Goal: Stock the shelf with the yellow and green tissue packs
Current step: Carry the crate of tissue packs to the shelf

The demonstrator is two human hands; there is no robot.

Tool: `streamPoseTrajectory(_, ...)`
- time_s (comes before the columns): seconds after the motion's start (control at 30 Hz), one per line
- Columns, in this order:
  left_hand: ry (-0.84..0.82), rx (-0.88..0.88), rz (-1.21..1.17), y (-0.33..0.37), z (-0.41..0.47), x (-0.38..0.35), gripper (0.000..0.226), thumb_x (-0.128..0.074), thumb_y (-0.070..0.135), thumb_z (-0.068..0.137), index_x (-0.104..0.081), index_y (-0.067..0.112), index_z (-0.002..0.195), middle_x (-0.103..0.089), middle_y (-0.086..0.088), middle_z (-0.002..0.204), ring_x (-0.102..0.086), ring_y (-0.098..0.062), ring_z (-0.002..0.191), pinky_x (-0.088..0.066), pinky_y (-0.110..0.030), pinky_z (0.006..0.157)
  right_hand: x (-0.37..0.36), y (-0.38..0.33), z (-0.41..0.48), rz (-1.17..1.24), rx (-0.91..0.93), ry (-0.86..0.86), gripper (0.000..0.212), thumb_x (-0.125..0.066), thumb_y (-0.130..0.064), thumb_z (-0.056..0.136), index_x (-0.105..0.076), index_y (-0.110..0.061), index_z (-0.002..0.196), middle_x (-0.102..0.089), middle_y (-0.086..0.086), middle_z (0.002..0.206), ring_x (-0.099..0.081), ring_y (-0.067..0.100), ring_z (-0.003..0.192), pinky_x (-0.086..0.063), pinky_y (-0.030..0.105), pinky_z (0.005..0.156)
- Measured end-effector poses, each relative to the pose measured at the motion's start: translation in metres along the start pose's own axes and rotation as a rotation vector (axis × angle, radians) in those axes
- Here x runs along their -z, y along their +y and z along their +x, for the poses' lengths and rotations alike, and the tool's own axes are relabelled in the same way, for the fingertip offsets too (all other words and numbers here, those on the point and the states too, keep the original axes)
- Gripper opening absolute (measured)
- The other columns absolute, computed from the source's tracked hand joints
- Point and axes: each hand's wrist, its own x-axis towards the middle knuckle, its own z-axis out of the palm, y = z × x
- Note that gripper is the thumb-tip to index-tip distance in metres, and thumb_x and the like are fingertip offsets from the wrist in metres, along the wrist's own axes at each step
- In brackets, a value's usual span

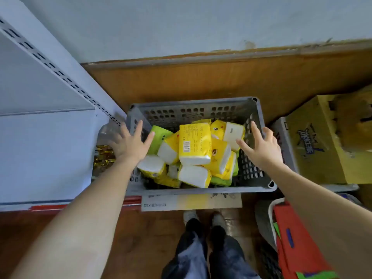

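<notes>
shelf [44,154]: pale metal, far left, with a slotted upright along its edge.
gold packets [103,158]: at the right end of the shelf, partly behind the left wrist.
left hand [128,144]: fingers straight and spread wide, holding nothing; over the left wall of the crate [201,190], contact with the rim not clear from this angle.
crate: grey, perforated, on the wooden floor just right of the shelf.
green pack [160,137]: inside the crate at its left, near the left thumb tip.
yellow packs [194,143]: heaped loosely in the middle of the crate, several white ends showing.
right hand [261,147]: fingers straight and splayed, empty; above the right wall of the crate.
cardboard box [322,146]: just right of the crate.
red bag [298,240]: lower right corner.
</notes>
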Motion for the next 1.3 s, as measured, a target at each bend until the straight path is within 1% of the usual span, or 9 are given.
streamPoseTrajectory(0.07,-0.061,0.053,-0.008,-0.005,0.008,-0.004,0.072,-0.012,0.073,0.085,-0.001,0.04,0.148,-0.004,-0.018,0.155,-0.028,-0.045,0.133,-0.037,-0.052,0.1,-0.002,-0.002,0.01,-0.005,-0.049,-0.009,0.077,-0.037,-0.067,0.085,-0.004,-0.036,0.148,-0.006,0.01,0.156,-0.01,0.033,0.142,-0.023,0.05,0.111)
streamPoseTrajectory(0.13,-0.093,0.097,-0.034,-0.013,0.016,-0.012,0.074,-0.014,0.074,0.084,0.002,0.041,0.148,-0.004,-0.02,0.155,-0.042,-0.046,0.122,-0.049,-0.044,0.084,-0.005,-0.002,0.016,0.006,-0.088,-0.028,0.077,-0.038,-0.067,0.085,-0.005,-0.037,0.147,-0.003,0.01,0.156,-0.008,0.034,0.142,-0.024,0.05,0.11)
streamPoseTrajectory(0.23,-0.137,0.096,-0.057,-0.012,0.023,-0.02,0.074,-0.014,0.073,0.085,0.006,0.04,0.148,-0.02,-0.023,0.147,-0.056,-0.041,0.099,-0.043,-0.031,0.054,-0.007,0.002,0.026,0.074,-0.143,-0.039,0.078,-0.041,-0.068,0.083,-0.007,-0.039,0.147,-0.002,0.011,0.156,-0.01,0.034,0.142,-0.028,0.05,0.107)
streamPoseTrajectory(0.4,-0.14,0.164,-0.144,-0.008,0.024,-0.035,0.074,-0.019,0.074,0.084,-0.003,0.041,0.148,-0.026,-0.021,0.134,-0.054,-0.041,0.092,-0.047,-0.036,0.068,-0.014,0.007,0.033,0.184,-0.184,-0.007,0.075,-0.05,-0.063,0.082,-0.017,-0.04,0.145,-0.009,0.012,0.151,-0.008,0.031,0.14,-0.031,0.048,0.105)
streamPoseTrajectory(0.6,-0.094,0.148,-0.011,-0.009,0.021,-0.04,0.07,-0.014,0.069,0.087,-0.003,0.037,0.149,-0.03,-0.023,0.128,-0.052,-0.04,0.093,-0.044,-0.038,0.073,-0.019,0.008,0.041,0.195,-0.219,0.079,0.071,-0.054,-0.062,0.081,-0.027,-0.038,0.143,-0.022,0.015,0.142,-0.019,0.034,0.133,-0.031,0.045,0.104)
streamPoseTrajectory(0.77,-0.115,0.124,0.031,-0.011,0.02,-0.04,0.068,-0.012,0.068,0.088,0.007,0.039,0.147,-0.036,-0.025,0.123,-0.047,-0.032,0.076,-0.041,-0.033,0.061,-0.021,0.009,0.046,0.175,-0.264,0.069,0.076,-0.056,-0.064,0.079,-0.024,-0.039,0.143,-0.023,0.016,0.141,-0.02,0.034,0.132,-0.037,0.045,0.099)
streamPoseTrajectory(1.07,-0.096,0.056,0.033,-0.02,0.005,-0.021,0.064,-0.014,0.063,0.092,0.006,0.04,0.148,-0.045,-0.027,0.111,-0.047,-0.029,0.068,-0.037,-0.033,0.054,-0.01,0.009,0.032,0.234,-0.284,0.097,0.077,-0.063,-0.054,0.079,-0.025,-0.038,0.143,-0.027,0.015,0.137,-0.022,0.032,0.131,-0.037,0.043,0.099)
streamPoseTrajectory(1.2,-0.042,-0.028,0.092,-0.018,0.0,0.015,0.064,-0.016,0.061,0.093,0.006,0.038,0.148,-0.059,-0.021,0.084,-0.051,-0.026,0.058,-0.033,-0.024,0.046,0.018,0.01,0.01,0.263,-0.296,0.119,0.077,-0.062,-0.055,0.08,-0.023,-0.038,0.144,-0.028,0.017,0.138,-0.022,0.033,0.132,-0.036,0.043,0.1)
streamPoseTrajectory(1.3,0.013,-0.059,0.145,-0.01,-0.018,0.054,0.063,-0.016,0.058,0.095,0.005,0.034,0.149,-0.054,-0.015,0.065,-0.046,-0.022,0.048,-0.029,-0.021,0.043,0.05,0.008,-0.008,0.272,-0.291,0.165,0.079,-0.06,-0.058,0.08,-0.022,-0.037,0.145,-0.028,0.018,0.139,-0.021,0.034,0.133,-0.036,0.045,0.099)
